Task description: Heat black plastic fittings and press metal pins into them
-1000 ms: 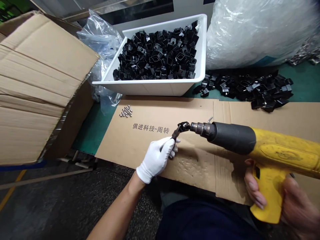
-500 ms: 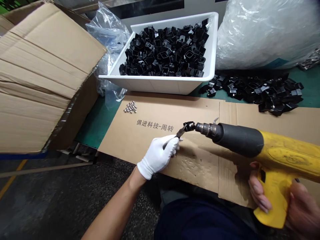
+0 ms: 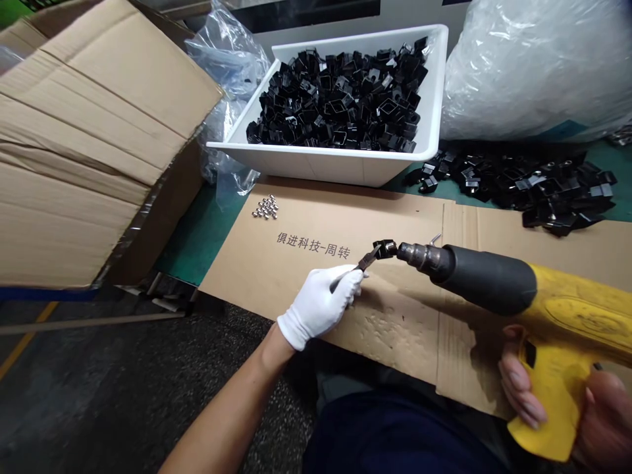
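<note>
My left hand (image 3: 323, 301), in a white glove, is closed around a pair of pliers (image 3: 366, 261). The pliers' jaws grip a small black plastic part (image 3: 381, 249) with a shiny metal piece at its right end, held above the cardboard sheet (image 3: 316, 220). My bare right hand (image 3: 523, 388) is wrapped round the handle of a yellow heat gun (image 3: 582, 309). Its stepped metal nozzle points left, its tip right beside the metal end of the part; whether they touch I cannot tell. Behind the nozzle lies a bent metal hook-like piece (image 3: 435, 239).
A white bin (image 3: 320, 164) full of black parts stands at the back. More black parts (image 3: 543, 184) are heaped to its right, below a large plastic bag (image 3: 538, 72). Small metal pieces (image 3: 266, 207) lie on the sheet's left. A big cardboard box (image 3: 99, 131) fills the left side.
The whole view has shifted slightly, so most things sit a little further right. Both hands keep their hold, and the nozzle stays beside the black part.
</note>
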Motion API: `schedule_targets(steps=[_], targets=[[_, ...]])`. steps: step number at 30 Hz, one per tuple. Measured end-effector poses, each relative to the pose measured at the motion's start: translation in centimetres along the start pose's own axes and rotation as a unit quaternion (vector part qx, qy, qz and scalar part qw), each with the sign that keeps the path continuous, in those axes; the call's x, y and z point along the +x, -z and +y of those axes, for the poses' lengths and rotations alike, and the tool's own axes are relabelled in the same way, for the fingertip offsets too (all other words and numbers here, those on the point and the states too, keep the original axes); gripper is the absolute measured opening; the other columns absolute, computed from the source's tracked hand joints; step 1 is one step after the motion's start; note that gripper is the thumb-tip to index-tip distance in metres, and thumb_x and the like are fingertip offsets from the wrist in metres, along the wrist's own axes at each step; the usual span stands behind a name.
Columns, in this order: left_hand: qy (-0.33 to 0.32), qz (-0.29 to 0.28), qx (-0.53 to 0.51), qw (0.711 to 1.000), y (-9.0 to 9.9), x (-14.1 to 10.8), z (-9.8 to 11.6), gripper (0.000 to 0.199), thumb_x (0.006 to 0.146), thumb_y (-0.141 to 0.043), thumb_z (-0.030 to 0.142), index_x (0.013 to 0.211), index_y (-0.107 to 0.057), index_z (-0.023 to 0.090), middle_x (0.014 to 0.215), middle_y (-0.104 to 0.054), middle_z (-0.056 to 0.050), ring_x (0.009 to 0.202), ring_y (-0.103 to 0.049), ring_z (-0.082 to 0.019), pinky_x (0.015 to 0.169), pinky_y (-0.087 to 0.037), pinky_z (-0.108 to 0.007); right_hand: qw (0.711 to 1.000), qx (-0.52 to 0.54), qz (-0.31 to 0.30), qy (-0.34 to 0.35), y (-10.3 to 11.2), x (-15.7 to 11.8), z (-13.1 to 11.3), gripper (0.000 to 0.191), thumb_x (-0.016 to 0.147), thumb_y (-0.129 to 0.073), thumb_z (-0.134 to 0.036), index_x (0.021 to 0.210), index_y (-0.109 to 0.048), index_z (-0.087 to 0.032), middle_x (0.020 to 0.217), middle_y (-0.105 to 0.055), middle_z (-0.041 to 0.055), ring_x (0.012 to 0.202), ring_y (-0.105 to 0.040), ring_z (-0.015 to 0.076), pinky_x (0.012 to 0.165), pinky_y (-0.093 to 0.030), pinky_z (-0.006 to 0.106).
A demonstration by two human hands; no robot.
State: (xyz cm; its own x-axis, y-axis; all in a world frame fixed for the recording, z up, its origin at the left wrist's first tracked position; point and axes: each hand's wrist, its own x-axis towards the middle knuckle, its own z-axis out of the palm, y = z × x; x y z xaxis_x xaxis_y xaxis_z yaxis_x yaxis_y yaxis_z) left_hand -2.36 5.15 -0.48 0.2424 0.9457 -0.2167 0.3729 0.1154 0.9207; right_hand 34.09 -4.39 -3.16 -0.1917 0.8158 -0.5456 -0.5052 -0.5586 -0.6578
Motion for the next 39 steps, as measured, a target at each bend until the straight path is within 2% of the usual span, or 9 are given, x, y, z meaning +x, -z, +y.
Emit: schedule_targets(steps=[3, 8, 14, 19, 23, 27, 34, 36, 39], targets=[[-0.002, 0.004, 0.012, 1.000, 0.1, 0.0, 0.0, 0.044, 0.107, -0.043, 0.049, 0.091, -0.068, 0.016, 0.079, -0.067, -0.003, 0.065, -0.060, -0.013, 0.066, -0.051, -0.029, 0.999, 0.013, 0.050, -0.014, -0.9, -0.3, -0.1, 0.063, 0.077, -0.068, -0.070, 0.125, -0.064, -0.029, 0.078, -0.064, 0.0063, 0.049, -0.050, 0.0182, 0.045, -0.044, 0.031], [-0.012, 0.005, 0.045, 0.999, 0.4, -0.1, 0.2, 0.043, 0.106, -0.043, 0.048, 0.094, -0.070, 0.017, 0.079, -0.068, -0.002, 0.065, -0.059, -0.013, 0.066, -0.051, -0.028, 0.999, 0.008, 0.046, -0.022, -1.4, -0.5, -0.3, 0.061, 0.078, -0.068, -0.070, 0.124, -0.065, -0.029, 0.079, -0.064, 0.0059, 0.050, -0.052, 0.0178, 0.047, -0.045, 0.030], [-0.017, 0.008, 0.039, 0.999, 0.7, 0.0, 0.1, 0.042, 0.107, -0.043, 0.046, 0.092, -0.070, 0.017, 0.078, -0.068, -0.003, 0.064, -0.058, -0.013, 0.065, -0.051, -0.028, 0.998, 0.009, 0.060, -0.024, -1.5, -0.5, -0.3, 0.061, 0.077, -0.068, -0.071, 0.123, -0.065, -0.030, 0.078, -0.063, 0.0059, 0.049, -0.051, 0.0174, 0.046, -0.045, 0.030], [-0.020, -0.004, 0.045, 0.999, 0.9, 0.1, 0.1, 0.043, 0.107, -0.043, 0.046, 0.092, -0.070, 0.016, 0.079, -0.068, -0.003, 0.064, -0.059, -0.013, 0.066, -0.052, -0.029, 0.999, 0.000, 0.049, -0.019, -0.7, -0.2, -0.2, 0.063, 0.078, -0.067, -0.073, 0.124, -0.065, -0.030, 0.079, -0.065, 0.0066, 0.050, -0.051, 0.0177, 0.047, -0.045, 0.029], [-0.020, -0.002, 0.047, 0.999, 0.9, 0.1, 0.1, 0.043, 0.106, -0.044, 0.045, 0.094, -0.072, 0.016, 0.078, -0.068, -0.003, 0.063, -0.058, -0.012, 0.065, -0.052, -0.029, 0.999, -0.022, -0.027, -0.015, 0.6, 0.2, -0.2, 0.064, 0.074, -0.068, -0.072, 0.122, -0.066, -0.030, 0.079, -0.065, 0.0089, 0.049, -0.055, 0.0211, 0.045, -0.047, 0.034], [-0.028, 0.002, 0.046, 0.999, 0.8, 0.1, 0.1, 0.042, 0.106, -0.045, 0.045, 0.097, -0.074, 0.016, 0.077, -0.069, -0.004, 0.063, -0.059, -0.013, 0.063, -0.052, -0.028, 1.000, -0.020, 0.018, -0.004, 0.4, 0.0, -0.2, 0.062, 0.076, -0.064, -0.068, 0.125, -0.063, -0.029, 0.079, -0.063, 0.0089, 0.049, -0.053, 0.0199, 0.044, -0.047, 0.033], [-0.032, -0.006, 0.052, 0.998, 0.9, 0.2, 0.1, 0.042, 0.106, -0.043, 0.045, 0.095, -0.072, 0.016, 0.078, -0.069, -0.004, 0.063, -0.059, -0.013, 0.064, -0.052, -0.028, 0.999, -0.010, 0.041, -0.009, -0.8, -0.4, -0.2, 0.065, 0.074, -0.067, -0.070, 0.125, -0.062, -0.030, 0.079, -0.063, 0.0079, 0.050, -0.051, 0.0180, 0.045, -0.046, 0.030], [-0.031, -0.010, 0.051, 0.998, 1.0, 0.2, 0.1, 0.043, 0.107, -0.043, 0.046, 0.095, -0.071, 0.016, 0.078, -0.069, -0.004, 0.063, -0.060, -0.013, 0.065, -0.052, -0.028, 0.999, -0.011, 0.038, -0.009, -0.6, -0.3, -0.3, 0.065, 0.075, -0.068, -0.070, 0.125, -0.062, -0.029, 0.079, -0.063, 0.0079, 0.050, -0.051, 0.0179, 0.045, -0.046, 0.030], [-0.030, -0.010, 0.048, 0.998, 0.9, 0.2, 0.1, 0.043, 0.106, -0.043, 0.047, 0.095, -0.070, 0.016, 0.078, -0.069, -0.003, 0.063, -0.060, -0.013, 0.065, -0.052, -0.027, 1.000, -0.015, 0.000, -0.019, 0.5, 0.0, -0.3, 0.065, 0.075, -0.066, -0.069, 0.126, -0.063, -0.030, 0.081, -0.065, 0.0101, 0.051, -0.053, 0.0203, 0.047, -0.048, 0.034]])
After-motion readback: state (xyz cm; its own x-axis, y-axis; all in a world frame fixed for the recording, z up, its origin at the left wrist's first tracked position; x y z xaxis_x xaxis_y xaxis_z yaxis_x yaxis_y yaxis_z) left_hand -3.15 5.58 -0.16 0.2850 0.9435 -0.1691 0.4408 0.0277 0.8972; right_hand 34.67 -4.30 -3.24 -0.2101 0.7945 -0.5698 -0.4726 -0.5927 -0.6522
